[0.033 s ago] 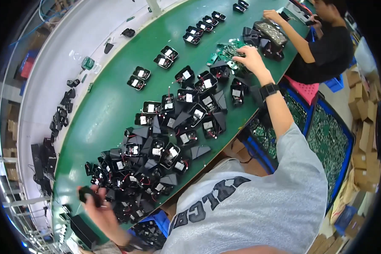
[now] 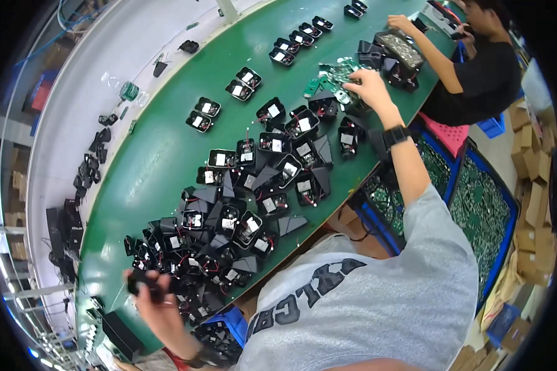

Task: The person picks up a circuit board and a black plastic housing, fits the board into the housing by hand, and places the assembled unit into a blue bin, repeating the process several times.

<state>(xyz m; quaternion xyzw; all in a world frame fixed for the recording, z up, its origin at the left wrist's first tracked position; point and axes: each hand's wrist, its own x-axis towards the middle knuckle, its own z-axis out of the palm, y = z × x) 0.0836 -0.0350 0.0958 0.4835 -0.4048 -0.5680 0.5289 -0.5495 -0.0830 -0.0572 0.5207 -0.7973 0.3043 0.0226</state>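
My left hand [image 2: 156,303], blurred by motion, is closed around a dark black plastic housing [image 2: 143,283] at the left end of a large heap of black housings [image 2: 210,241]. Many housings in the heap lie open, with white labels and red wires inside. Far to the right, my right hand [image 2: 371,88] reaches over a small pile of green circuit boards [image 2: 334,74]. Its fingers are bent and pressed together at the pile's edge; what they pinch, if anything, is hidden. A dark watch [image 2: 396,134] sits on that wrist.
Paired open housings [image 2: 244,83] stand in a row along the green table [image 2: 148,161]. At the far right a person in black [image 2: 486,74] works beside a box of small metal parts [image 2: 401,48]. Blue-edged trays of circuit boards [image 2: 483,198] lie below; a bottle [image 2: 129,91] lies on the white ledge.
My left hand has moved slightly right, toward the heap, with the black housing in it. The fingers of my right hand have drawn closer together over the circuit boards.
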